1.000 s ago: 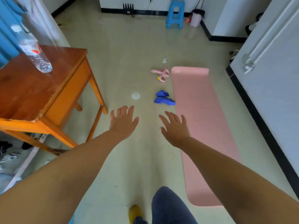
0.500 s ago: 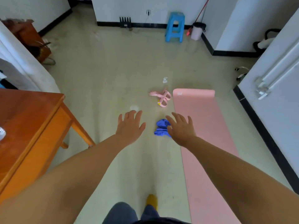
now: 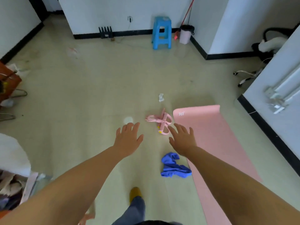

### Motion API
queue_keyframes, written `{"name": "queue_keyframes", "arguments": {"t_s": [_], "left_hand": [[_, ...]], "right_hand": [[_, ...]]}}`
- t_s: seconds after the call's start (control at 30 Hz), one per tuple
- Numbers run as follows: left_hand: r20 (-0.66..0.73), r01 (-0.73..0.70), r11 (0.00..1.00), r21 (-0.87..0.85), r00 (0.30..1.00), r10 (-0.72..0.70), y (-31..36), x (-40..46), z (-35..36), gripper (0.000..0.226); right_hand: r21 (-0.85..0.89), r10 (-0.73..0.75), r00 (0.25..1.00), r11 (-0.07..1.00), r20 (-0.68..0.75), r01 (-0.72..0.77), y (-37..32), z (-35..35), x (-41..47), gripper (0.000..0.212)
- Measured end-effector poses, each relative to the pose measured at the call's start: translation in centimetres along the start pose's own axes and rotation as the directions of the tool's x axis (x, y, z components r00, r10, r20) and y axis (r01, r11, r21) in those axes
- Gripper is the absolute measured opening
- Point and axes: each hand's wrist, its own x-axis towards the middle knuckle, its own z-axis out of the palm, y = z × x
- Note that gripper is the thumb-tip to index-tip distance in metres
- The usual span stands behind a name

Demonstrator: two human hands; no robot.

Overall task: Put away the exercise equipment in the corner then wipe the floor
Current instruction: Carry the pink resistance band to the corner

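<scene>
Two bare hands reach out ahead of you over the floor [image 3: 81, 98], and neither holds anything: your left hand [image 3: 128, 138] and your right hand [image 3: 182, 140] both have the grip apart, fingers spread, palms down.

Some of the scene is cut off. The pink exercise mat [image 3: 215, 143] runs out of the lower edge of the frame, and your right forearm covers part of its near left side. The blue cloth [image 3: 172, 168] is crumpled, with its upper right corner slipping under your right wrist. The clutter at the left edge is blurred and too cropped to name. Your leg and a yellow shoe [image 3: 135, 193] show at the bottom.

The pink resistance band [image 3: 159, 121] lies tangled on the floor just beside the mat's far left corner; the fingertips of your right hand overlap its near end in the view, though whether they touch it cannot be told. The mat lies flat and unrolled, directly under and to the right of your right hand. The cloth lies just beside the mat's left edge, nearer to you than both hands. A blue stool [image 3: 161, 32] stands by the far wall.
</scene>
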Motion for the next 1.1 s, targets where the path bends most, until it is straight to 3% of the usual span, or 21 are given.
{"name": "queue_keyframes", "arguments": {"t_s": [0.07, 0.2, 0.33, 0.43, 0.67, 0.73, 0.8, 0.93, 1.1], "left_hand": [[-0.045, -0.066, 0.998, -0.004, 0.997, 0.066, -1.7, 5.5, -1.3, 0.075], [0.115, -0.095, 0.994, 0.048, 0.989, 0.089, -2.9, 15.2, -1.9, 0.058], [0.196, -0.242, 0.968, 0.061, 0.954, 0.226, -2.6, 24.6, -1.4, 0.084], [0.227, -0.337, 0.937, 0.094, 0.924, 0.309, -2.1, 32.7, -0.5, 0.065], [0.297, -0.314, 0.947, 0.068, 0.912, 0.281, -1.8, 48.5, -0.9, 0.077], [0.349, -0.297, 0.953, 0.056, 0.9, 0.261, -1.8, 51.8, -0.1, 0.065], [0.409, -0.312, 0.95, 0.024, 0.87, 0.276, -2.0, 54.7, 1.3, 0.055], [0.524, -0.426, 0.905, 0.006, 0.772, 0.36, -2.4, 59.6, 5.7, 0.057], [0.676, -0.568, 0.823, 0.03, 0.618, 0.402, -4.5, 65.6, 13.9, 0.056]], "right_hand": [[0.039, 0.051, 0.999, 0.998, -0.017, -0.05, -0.5, -1.7, 4.5, 0.052], [0.086, 0.111, 0.994, 0.99, 0.019, -0.113, 0.4, -2.7, 11.5, 0.051], [0.063, 0.184, 0.978, 0.98, 0.101, -0.191, 3.8, -2.3, 19.4, 0.054], [0.081, 0.263, 0.956, 0.958, 0.127, -0.274, 7.2, -1.8, 26.5, 0.053], [0.191, 0.33, 0.905, 0.903, 0.27, -0.386, 11.7, -3.1, 38.6, 0.051], [0.223, 0.355, 0.888, 0.878, 0.292, -0.424, 11.9, -2.7, 41.1, 0.051], [0.259, 0.372, 0.871, 0.85, 0.321, -0.459, 12.0, -1.8, 43.3, 0.052], [0.338, 0.439, 0.798, 0.74, 0.412, -0.582, 12.3, 2.1, 46.8, 0.053], [0.4, 0.534, 0.626, 0.485, 0.568, -0.778, 11.4, 9.8, 50.6, 0.051]]}}
